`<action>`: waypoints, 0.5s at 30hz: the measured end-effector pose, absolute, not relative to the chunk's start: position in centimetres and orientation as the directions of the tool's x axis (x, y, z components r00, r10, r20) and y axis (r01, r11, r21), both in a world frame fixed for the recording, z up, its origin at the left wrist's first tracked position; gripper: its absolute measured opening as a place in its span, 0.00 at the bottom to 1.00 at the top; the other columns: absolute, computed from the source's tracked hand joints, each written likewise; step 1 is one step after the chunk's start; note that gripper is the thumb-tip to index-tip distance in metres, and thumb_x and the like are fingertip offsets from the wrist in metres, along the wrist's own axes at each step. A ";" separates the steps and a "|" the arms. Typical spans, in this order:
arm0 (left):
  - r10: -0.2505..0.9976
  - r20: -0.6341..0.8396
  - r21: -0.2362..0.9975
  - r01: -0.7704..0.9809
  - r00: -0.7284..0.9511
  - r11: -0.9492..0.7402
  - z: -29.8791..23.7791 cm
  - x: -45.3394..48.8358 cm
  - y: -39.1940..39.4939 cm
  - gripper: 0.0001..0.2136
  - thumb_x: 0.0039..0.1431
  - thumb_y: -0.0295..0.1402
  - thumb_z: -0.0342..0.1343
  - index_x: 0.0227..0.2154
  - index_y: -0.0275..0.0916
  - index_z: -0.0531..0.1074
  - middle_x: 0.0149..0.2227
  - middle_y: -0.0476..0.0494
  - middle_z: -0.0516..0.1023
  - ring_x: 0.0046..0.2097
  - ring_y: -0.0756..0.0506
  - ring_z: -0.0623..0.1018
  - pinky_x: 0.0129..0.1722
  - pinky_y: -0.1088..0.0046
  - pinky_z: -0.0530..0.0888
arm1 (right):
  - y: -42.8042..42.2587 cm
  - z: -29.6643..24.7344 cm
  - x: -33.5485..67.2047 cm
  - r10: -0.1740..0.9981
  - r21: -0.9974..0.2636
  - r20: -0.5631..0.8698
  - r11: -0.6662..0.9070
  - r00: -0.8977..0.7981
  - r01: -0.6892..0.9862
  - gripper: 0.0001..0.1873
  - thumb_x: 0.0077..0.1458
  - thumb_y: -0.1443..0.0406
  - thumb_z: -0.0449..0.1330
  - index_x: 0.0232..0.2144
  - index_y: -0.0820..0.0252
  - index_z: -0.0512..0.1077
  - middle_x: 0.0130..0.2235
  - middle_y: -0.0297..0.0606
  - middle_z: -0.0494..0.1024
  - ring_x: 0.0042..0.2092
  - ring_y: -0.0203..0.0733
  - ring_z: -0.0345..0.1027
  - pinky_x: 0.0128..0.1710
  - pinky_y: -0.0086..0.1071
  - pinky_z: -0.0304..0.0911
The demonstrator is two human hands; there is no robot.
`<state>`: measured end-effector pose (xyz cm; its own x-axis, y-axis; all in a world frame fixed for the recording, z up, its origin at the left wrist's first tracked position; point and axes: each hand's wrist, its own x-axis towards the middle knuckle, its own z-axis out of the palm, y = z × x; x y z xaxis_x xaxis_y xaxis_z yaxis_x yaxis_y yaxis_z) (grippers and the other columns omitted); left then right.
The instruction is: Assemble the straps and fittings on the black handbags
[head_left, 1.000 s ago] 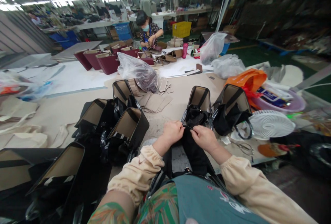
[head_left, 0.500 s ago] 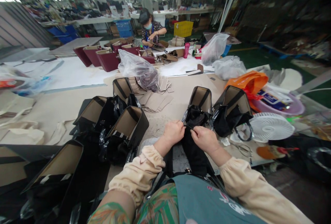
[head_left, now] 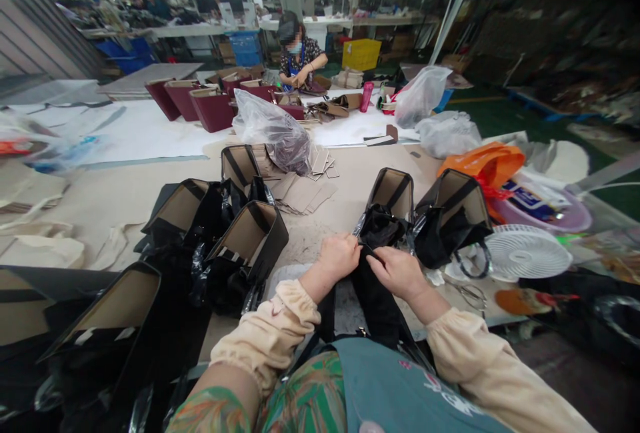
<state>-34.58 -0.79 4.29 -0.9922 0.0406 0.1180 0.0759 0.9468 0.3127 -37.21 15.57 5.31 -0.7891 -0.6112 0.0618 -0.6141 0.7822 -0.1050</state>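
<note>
Black fabric hangs from both of my hands in front of my apron, at the near edge of the table. My left hand is closed on its upper edge, and my right hand pinches the same edge a short way to the right. Fingertips and the exact fold of the cloth are partly hidden. Just beyond my hands stands an open black bag with a beige inside and black cloth spilling from its front. A second black bag is to its right.
Several more black bags stand to my left. A white fan, scissors and a purple basin lie at the right. Across the table, a person works beside maroon bags. Cardboard pieces lie mid-table.
Along the top edge of the black fabric, my fingers have shifted slightly, and the thin dark strip between my hands now looks like a wider fold. The view has tilted a little.
</note>
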 end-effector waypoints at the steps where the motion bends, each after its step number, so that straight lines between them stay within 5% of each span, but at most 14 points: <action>1: 0.043 0.119 0.313 0.079 -0.992 0.946 4.3 -34.6 -0.8 0.11 0.59 0.37 0.48 0.33 0.37 0.72 0.34 0.42 0.75 0.37 0.44 0.74 0.36 0.70 0.69 | 15.5 5.3 -37.3 -0.600 -0.110 0.065 0.790 -0.797 -0.603 0.19 0.59 0.55 0.46 0.27 0.58 0.70 0.29 0.36 0.75 0.33 0.37 0.68 0.31 0.28 0.52; 15: 0.043 0.125 0.322 0.082 -0.991 0.943 4.3 -34.6 -0.5 0.10 0.58 0.36 0.48 0.31 0.37 0.71 0.34 0.41 0.74 0.37 0.43 0.74 0.35 0.69 0.69 | 14.6 5.4 -38.0 -0.555 -0.044 0.041 0.830 -0.831 -0.556 0.18 0.59 0.57 0.48 0.25 0.58 0.72 0.30 0.36 0.77 0.32 0.37 0.69 0.28 0.29 0.52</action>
